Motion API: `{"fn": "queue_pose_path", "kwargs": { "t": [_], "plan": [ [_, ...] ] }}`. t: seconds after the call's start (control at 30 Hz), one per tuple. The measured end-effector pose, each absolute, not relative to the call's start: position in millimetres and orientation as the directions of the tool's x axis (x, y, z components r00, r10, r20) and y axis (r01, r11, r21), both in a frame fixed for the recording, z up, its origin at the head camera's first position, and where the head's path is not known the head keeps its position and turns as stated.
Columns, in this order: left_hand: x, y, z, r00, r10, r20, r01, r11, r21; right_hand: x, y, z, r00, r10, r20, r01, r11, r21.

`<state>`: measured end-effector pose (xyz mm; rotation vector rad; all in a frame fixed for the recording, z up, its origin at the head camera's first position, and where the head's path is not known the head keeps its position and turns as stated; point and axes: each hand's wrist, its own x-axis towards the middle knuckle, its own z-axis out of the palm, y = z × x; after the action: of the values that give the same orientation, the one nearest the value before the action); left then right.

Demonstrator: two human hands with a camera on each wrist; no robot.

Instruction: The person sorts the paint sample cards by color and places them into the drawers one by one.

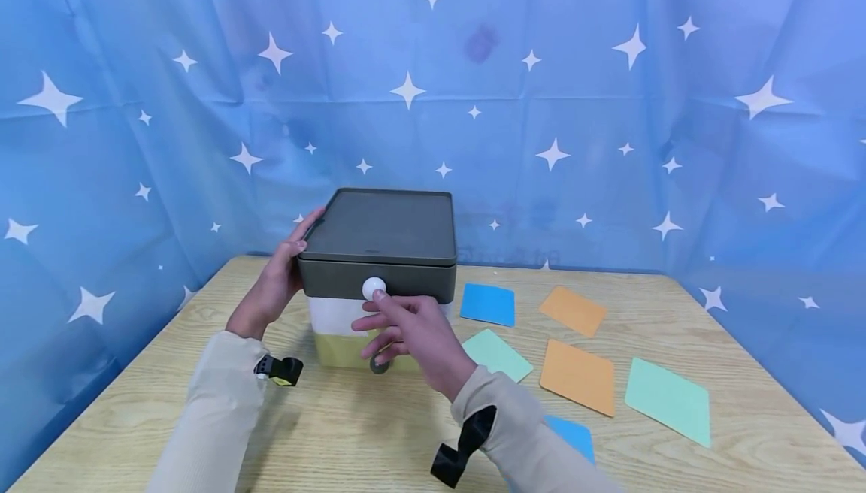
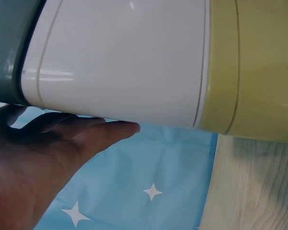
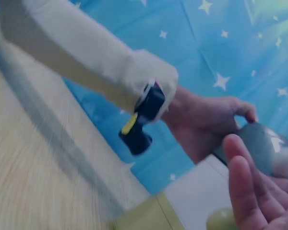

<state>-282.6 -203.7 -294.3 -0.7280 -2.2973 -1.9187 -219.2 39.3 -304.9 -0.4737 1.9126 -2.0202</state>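
Observation:
A small stacked drawer box (image 1: 379, 226) stands on the table, with a dark grey top tier, a white middle (image 2: 120, 57) and a yellow-green base (image 2: 264, 67). My left hand (image 1: 276, 282) lies along its left side, fingers extended against the upper part; the left wrist view shows that hand (image 2: 48, 153) at the wall. At the front, my right hand (image 1: 422, 335) has its fingers spread, the thumb tip right at the white round knob (image 1: 374, 288) of the top tier. A dark knob (image 1: 380, 363) shows low on the base. In the right wrist view, a yellow-green knob (image 3: 222, 220) sits on the white tier.
Right of the box, several flat cards lie on the wooden table (image 1: 676, 328): blue (image 1: 489, 304), orange (image 1: 578, 376) and light green (image 1: 668, 400). Another blue card (image 1: 571, 437) is partly under my right sleeve. A blue star-patterned curtain (image 1: 507, 132) hangs behind and at both sides.

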Motion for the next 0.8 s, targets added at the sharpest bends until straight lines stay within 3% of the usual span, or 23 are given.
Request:
{"fn": "queue_pose_path", "kwargs": {
  "t": [0.8],
  "plan": [
    [-281,-204,-294,-0.888,0.314,0.336,0.392,0.135,0.910,-217,15,-303,-0.972,-0.232,0.042,-0.011,-0.130,-0.992]
  ]
}}
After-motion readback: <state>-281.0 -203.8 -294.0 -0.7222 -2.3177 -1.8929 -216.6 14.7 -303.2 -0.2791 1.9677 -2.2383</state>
